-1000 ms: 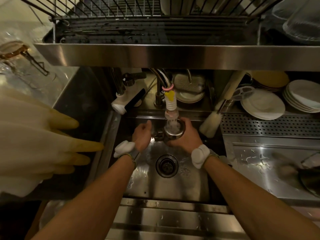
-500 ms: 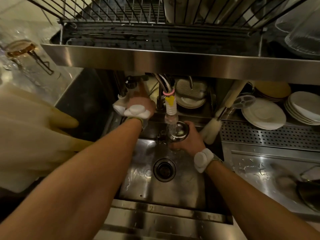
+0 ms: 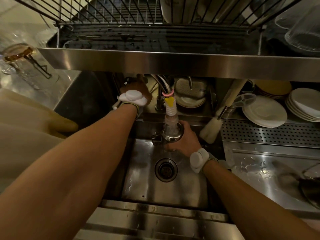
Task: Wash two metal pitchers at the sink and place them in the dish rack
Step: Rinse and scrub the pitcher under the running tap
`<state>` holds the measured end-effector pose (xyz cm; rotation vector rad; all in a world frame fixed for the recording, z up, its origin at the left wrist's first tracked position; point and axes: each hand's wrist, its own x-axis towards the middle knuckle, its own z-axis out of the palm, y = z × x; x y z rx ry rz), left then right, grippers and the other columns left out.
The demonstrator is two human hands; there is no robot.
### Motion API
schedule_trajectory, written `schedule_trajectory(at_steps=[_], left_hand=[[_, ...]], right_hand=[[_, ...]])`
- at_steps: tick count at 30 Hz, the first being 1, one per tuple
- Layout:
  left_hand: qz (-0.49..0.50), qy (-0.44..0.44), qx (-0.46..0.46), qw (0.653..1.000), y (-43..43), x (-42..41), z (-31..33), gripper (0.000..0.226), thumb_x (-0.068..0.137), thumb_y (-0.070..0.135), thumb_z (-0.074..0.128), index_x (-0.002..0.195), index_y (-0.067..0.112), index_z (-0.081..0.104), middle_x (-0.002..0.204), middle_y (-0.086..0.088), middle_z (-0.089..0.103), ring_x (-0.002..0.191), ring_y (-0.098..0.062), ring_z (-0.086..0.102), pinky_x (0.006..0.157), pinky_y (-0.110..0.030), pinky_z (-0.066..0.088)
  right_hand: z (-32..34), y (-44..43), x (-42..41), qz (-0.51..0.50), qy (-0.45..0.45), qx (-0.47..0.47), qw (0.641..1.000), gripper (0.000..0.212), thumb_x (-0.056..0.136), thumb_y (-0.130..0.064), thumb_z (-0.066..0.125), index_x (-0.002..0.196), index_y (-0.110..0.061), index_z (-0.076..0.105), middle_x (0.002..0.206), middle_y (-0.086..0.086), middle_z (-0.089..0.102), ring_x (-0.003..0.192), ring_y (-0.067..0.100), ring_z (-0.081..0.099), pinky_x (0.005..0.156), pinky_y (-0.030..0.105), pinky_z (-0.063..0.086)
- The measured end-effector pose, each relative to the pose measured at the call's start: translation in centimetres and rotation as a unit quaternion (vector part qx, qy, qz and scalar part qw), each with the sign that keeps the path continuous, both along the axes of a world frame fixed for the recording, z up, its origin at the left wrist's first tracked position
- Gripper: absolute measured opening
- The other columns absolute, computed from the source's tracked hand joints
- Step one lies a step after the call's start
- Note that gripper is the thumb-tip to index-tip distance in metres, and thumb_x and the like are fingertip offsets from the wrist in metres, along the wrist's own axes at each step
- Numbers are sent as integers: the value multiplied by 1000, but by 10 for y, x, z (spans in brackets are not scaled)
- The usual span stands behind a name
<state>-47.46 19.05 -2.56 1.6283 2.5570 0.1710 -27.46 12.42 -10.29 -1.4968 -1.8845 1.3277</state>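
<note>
A small metal pitcher (image 3: pixel 173 134) stands upright over the steel sink (image 3: pixel 164 187), right under the faucet spout (image 3: pixel 170 110) with its yellow and white nozzle, and water runs into it. My right hand (image 3: pixel 185 142) is wrapped around the pitcher's right side. My left hand (image 3: pixel 138 90) reaches to the back left of the sink and rests on the tap handle, its fingers hidden under the shelf edge. The wire dish rack (image 3: pixel 138 13) sits on the shelf above the sink. A second pitcher is not in sight.
A bottle brush (image 3: pixel 210 129) leans at the sink's back right. Stacked white plates (image 3: pixel 265 113) sit on the perforated drainboard (image 3: pixel 270 134). Yellow rubber gloves (image 3: pixel 34 125) hang at the left. The steel shelf edge (image 3: pixel 173 63) overhangs the faucet. A dark pan (image 3: pixel 310 189) lies at far right.
My left hand left the pitcher and moved up and back to the tap handle. My right hand keeps the pitcher under the running water.
</note>
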Motion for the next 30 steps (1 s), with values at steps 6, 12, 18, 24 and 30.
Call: schedule_trajectory(at_steps=[6, 12, 18, 24, 30], left_hand=[[-3, -20, 71, 997, -4, -5, -5, 41, 77, 29, 58, 114, 18, 46, 116, -12, 60, 111, -36, 56, 85, -40, 43], [0, -42, 57, 997, -6, -8, -6, 39, 79, 28, 61, 112, 17, 45, 113, -13, 60, 108, -37, 56, 84, -41, 43], [-23, -110, 34, 993, -22, -7, -5, 69, 87, 25, 51, 147, 19, 19, 143, -15, 44, 129, -37, 45, 100, -44, 41], [-20, -165, 57, 984, -66, 26, -24, 46, 88, 16, 49, 133, 7, 43, 128, -19, 57, 115, -37, 55, 95, -40, 45], [-1, -237, -68, 969, -107, 30, -62, 33, 89, 21, 51, 119, 19, 61, 128, -13, 60, 116, -37, 57, 97, -39, 47]], right_hand=[[-1, -3, 0, -6, 6, -6, 1000, 96, 57, -17, 89, 136, -16, 35, 127, 2, 58, 106, 8, 53, 87, 19, 41], [-1, -2, -1, -13, 6, -13, 1000, 98, 55, -16, 89, 137, -16, 34, 127, 1, 59, 104, 7, 53, 86, 19, 41], [0, -3, 0, -18, 4, -6, 1000, 98, 54, -15, 90, 136, -16, 36, 125, 0, 60, 106, 10, 56, 86, 19, 42], [-2, -13, 6, -52, -8, -5, 999, 92, 54, -16, 89, 131, -17, 39, 112, -5, 59, 104, 11, 58, 84, 23, 47], [-5, -26, 16, -57, -17, 8, 998, 87, 53, -19, 89, 126, -21, 42, 108, -7, 62, 104, 13, 62, 83, 19, 50]])
